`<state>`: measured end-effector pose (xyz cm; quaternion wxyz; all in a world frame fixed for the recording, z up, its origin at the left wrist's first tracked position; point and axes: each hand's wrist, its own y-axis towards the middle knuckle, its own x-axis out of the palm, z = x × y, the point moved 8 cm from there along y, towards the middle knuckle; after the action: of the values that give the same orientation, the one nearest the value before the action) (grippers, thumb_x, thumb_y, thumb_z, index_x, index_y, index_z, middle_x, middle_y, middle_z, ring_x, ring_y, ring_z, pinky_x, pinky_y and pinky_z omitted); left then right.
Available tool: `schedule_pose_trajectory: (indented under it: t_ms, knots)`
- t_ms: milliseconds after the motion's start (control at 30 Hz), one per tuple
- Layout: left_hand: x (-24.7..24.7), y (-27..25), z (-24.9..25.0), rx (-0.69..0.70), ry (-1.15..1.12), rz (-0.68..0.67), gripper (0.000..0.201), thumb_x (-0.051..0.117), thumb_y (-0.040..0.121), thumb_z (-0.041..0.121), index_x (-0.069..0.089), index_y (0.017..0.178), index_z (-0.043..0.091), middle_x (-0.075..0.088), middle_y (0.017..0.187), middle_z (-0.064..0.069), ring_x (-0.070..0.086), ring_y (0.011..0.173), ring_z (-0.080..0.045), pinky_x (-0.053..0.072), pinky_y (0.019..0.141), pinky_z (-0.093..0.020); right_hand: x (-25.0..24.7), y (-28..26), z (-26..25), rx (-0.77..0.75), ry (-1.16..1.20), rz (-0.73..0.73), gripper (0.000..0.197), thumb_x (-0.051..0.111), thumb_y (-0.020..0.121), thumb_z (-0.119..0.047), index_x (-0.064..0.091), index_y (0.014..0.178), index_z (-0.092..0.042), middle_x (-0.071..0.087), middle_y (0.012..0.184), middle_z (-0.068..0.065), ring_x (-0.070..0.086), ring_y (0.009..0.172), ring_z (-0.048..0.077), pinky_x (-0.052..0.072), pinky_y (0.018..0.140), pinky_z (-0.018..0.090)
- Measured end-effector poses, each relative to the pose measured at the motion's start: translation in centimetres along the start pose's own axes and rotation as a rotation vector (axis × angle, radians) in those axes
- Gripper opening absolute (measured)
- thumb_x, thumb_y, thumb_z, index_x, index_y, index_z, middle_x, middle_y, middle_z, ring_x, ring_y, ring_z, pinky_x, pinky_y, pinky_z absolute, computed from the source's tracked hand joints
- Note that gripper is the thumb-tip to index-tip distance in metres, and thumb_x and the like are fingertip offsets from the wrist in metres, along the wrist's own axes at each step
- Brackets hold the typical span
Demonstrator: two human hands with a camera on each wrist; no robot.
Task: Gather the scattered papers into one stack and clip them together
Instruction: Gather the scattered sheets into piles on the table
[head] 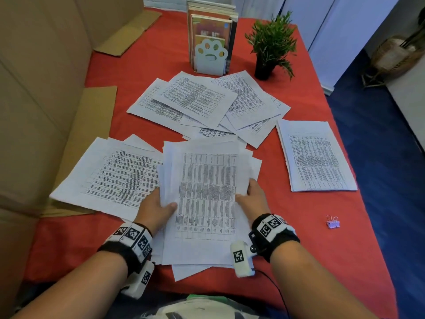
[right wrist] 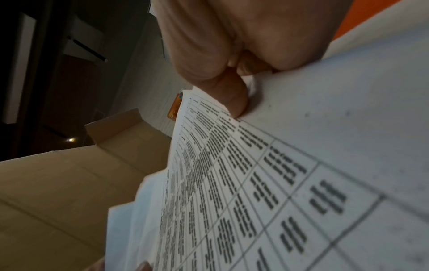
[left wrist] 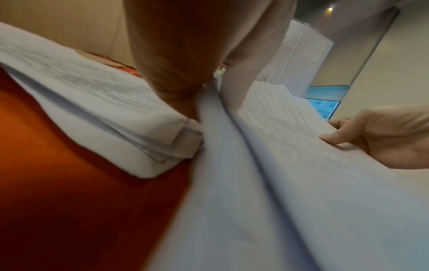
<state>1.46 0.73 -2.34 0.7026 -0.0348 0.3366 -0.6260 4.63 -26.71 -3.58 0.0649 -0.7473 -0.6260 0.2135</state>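
Both hands hold a loose, uneven bundle of printed papers (head: 207, 192) above the red tablecloth. My left hand (head: 158, 208) grips its left edge with the thumb on top. On the right edge my right hand (head: 251, 195) pinches the bundle (right wrist: 278, 183), thumb on top. The left wrist view shows the bundle (left wrist: 267, 183) from its edge. More printed sheets lie around: a pile to the left (head: 108, 176), a fanned heap farther back (head: 207, 104), and a neat stack on the right (head: 315, 155). A small purple binder clip (head: 332, 222) lies on the cloth at the right.
A paw-shaped bookend with books (head: 211, 42) and a small potted plant (head: 271, 44) stand at the back of the table. Big cardboard boxes (head: 39, 88) and a flat cardboard sheet (head: 128, 33) line the left side. The table's right edge (head: 358, 180) drops to a blue floor.
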Motion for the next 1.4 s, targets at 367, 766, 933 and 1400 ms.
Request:
schedule_pose_trajectory:
  t_ms: [367, 766, 933, 1400]
  knots:
    - [-5.5, 2.3, -2.4, -0.148, 0.052, 0.174, 0.039, 0.051, 0.079, -0.004, 0.057, 0.116, 0.008, 0.062, 0.117, -0.019, 0.057, 0.100, -0.034, 0.046, 0.089, -0.039, -4.2, 1.4, 0.7, 0.150, -0.309, 0.325, 0.050, 0.058, 0.082, -0.007, 0.046, 0.130, -0.009, 0.052, 0.126, 0.019, 0.056, 0.102, 0.031, 0.042, 0.094, 0.030]
    - [-5.6, 3.0, -2.3, -0.127, 0.042, 0.179, 0.048, 0.039, 0.079, -0.011, 0.054, 0.119, 0.008, 0.060, 0.108, -0.016, 0.055, 0.100, -0.034, 0.043, 0.084, -0.037, -5.0, 2.4, 0.6, 0.112, -0.173, 0.172, 0.025, 0.048, 0.080, 0.004, 0.062, 0.097, -0.006, 0.064, 0.086, 0.010, 0.062, 0.086, 0.027, 0.045, 0.070, 0.026]
    - [-7.1, 3.1, -2.6, -0.172, 0.067, 0.249, 0.049, 0.039, 0.081, -0.013, 0.051, 0.126, 0.002, 0.057, 0.117, -0.022, 0.053, 0.106, -0.037, 0.038, 0.082, -0.034, -6.6, 2.5, 0.2, 0.121, -0.211, 0.162, 0.030, 0.057, 0.085, -0.011, 0.049, 0.114, -0.013, 0.057, 0.095, 0.002, 0.057, 0.086, 0.022, 0.043, 0.074, 0.028]
    - [-6.2, 4.3, -2.6, -0.243, -0.260, 0.252, 0.040, 0.052, 0.079, -0.007, 0.058, 0.117, 0.004, 0.066, 0.112, -0.018, 0.062, 0.101, -0.037, 0.046, 0.096, -0.053, -8.1, 2.8, 0.2, 0.056, -0.354, 0.106, 0.018, 0.048, 0.090, -0.007, 0.064, 0.099, -0.006, 0.066, 0.095, 0.011, 0.058, 0.083, 0.023, 0.046, 0.078, 0.030]
